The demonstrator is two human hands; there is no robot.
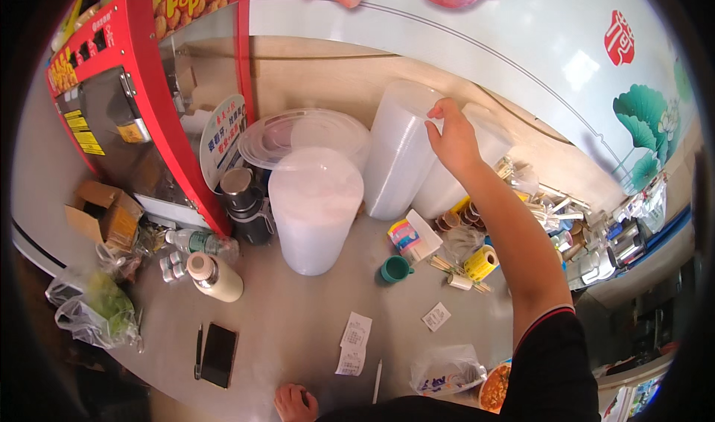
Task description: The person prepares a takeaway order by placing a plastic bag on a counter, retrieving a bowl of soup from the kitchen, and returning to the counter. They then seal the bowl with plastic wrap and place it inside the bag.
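Observation:
My right hand [453,137] is raised at the top of a tall stack of clear plastic lids [399,154], its thumb and fingers apart beside the top edge; whether it touches the stack I cannot tell. A second clear plastic stack [455,182] leans behind my forearm. Left of them stands a large translucent plastic tub [315,215], with wide round clear lids [262,142] behind it. My left hand [296,402] rests at the near edge of the grey counter, fingers curled; whether something dark is in it is unclear. Printed paper slips [353,344] and a white pen-like stick [378,380] lie near it.
A red popcorn machine [223,187] stands at the left, with a dark flask [246,209], a cream bottle [215,277] and a phone [219,355] nearby. At right are a green cup [395,269], a yellow label roll [481,263], a plastic bag [447,369] and a food bowl [495,388].

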